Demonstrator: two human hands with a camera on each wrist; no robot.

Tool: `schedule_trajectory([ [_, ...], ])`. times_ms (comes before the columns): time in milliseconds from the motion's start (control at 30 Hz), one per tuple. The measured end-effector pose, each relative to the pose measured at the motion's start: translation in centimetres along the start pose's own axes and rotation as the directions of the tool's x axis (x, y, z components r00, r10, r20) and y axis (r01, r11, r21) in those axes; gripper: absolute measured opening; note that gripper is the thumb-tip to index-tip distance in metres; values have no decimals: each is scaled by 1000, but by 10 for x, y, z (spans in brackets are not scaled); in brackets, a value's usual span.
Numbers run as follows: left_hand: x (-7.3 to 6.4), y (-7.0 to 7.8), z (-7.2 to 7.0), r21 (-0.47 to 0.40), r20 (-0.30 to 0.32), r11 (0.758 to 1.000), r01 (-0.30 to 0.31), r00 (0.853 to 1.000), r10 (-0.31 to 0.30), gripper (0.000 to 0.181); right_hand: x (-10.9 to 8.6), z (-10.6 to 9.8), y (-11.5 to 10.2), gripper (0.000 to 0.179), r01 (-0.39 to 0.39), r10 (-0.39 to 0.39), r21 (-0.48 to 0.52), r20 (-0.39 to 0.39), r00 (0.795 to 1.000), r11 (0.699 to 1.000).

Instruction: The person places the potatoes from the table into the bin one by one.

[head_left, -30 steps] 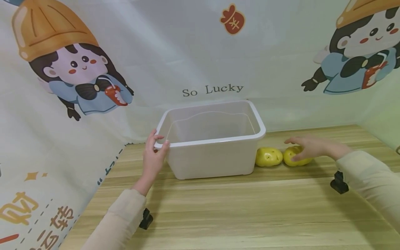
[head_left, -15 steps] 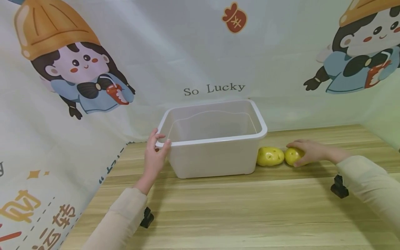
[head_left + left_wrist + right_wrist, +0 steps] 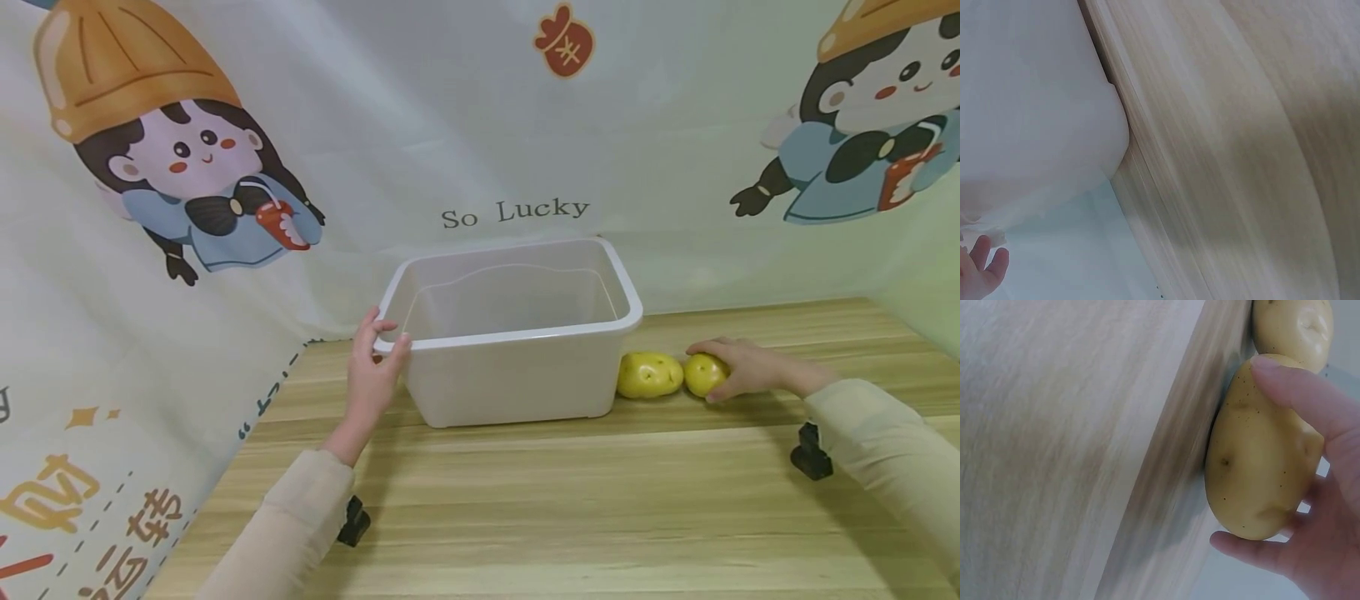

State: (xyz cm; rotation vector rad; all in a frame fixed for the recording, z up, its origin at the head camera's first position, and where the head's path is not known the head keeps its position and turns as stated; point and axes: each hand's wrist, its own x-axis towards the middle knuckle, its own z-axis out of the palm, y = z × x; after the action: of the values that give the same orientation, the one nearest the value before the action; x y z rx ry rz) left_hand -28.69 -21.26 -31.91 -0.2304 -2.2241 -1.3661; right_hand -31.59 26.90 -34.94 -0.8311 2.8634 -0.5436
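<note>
Outer potato (image 3: 705, 376) could slip

Right of the white bin (image 3: 510, 383) on the counter (image 3: 555, 500), the right hand (image 3: 752, 369) curls round it; the left hand (image 3: 369, 385) pinches the bin's rim (image 3: 480, 340). Looking smooth, it might roll into the neighbouring potato (image 3: 649, 375) if held too shallowly. The right wrist view bares its speckled length, mostly covered in the head view

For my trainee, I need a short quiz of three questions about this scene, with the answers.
1. Fill the gap: the right grip is around the potato lying ____ from the box.
2. Where is the other potato? A) inside the box B) on the table C) under the box
3. True or false: the left grip holds the left end of the box.

Key: 1. farther; 2. B; 3. true.
</note>
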Motion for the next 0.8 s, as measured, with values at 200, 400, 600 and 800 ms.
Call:
schedule_trajectory([
  [200,0,-1,0,3,-2,1000,-6,1000,6,33,1,-1,1,67,22,-22,-26,-14,1000,999],
  [400,0,-1,1,14,-8,1000,-9,1000,9,35,1,-3,0,66,35,-36,-47,-15,999,998],
  [600,1,-1,1,14,-7,1000,1,1000,-1,34,1,-7,1,67,27,-28,-67,-11,1000,997],
  [800,0,0,1,12,-11,1000,-3,1000,3,32,2,-13,-2,66,16,-16,-63,1,1000,998],
])
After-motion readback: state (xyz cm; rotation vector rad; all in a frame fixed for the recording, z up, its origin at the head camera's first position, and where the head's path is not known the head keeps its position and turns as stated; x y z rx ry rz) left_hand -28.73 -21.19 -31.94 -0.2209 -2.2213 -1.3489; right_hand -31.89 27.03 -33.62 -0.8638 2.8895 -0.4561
